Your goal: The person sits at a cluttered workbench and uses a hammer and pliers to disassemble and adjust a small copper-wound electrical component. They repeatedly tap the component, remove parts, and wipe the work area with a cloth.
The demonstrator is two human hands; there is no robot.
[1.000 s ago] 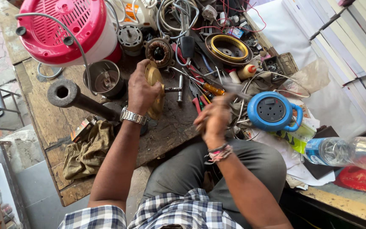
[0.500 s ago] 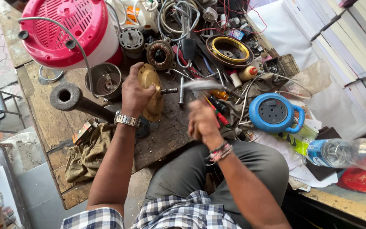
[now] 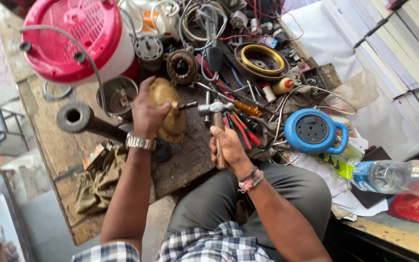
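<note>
Hammer (image 3: 217, 109) is now brought down and level, its steel head set against the tip of the short shaft (image 3: 187, 106) sticking out of the brass-coloured housing (image 3: 170, 114); half a second ago it was held higher and further right, a second ago both hands were blurred mid-swing. Right hand (image 3: 226, 148) is wrapped tight around the wooden handle, fingers fully closed on it. Left hand (image 3: 146, 114) is clamped over the housing's left side, fingers curled round its rim, metal watch (image 3: 140, 142) on the wrist. Housing is a rounded, dull-gold cast shell, stood on edge on the dark, scarred wooden worktop (image 3: 185, 165), about where it was before. Heavy black steel pipe (image 3: 81, 119) lies just left of it. Behind: round pink plastic grille (image 3: 69, 34), copper-wound stator (image 3: 183, 65). To the right: red- and orange-handled screwdrivers (image 3: 241, 123), blue round extension reel (image 3: 314, 131). Crumpled olive rag (image 3: 100, 179) at the worktop's near edge.
</note>
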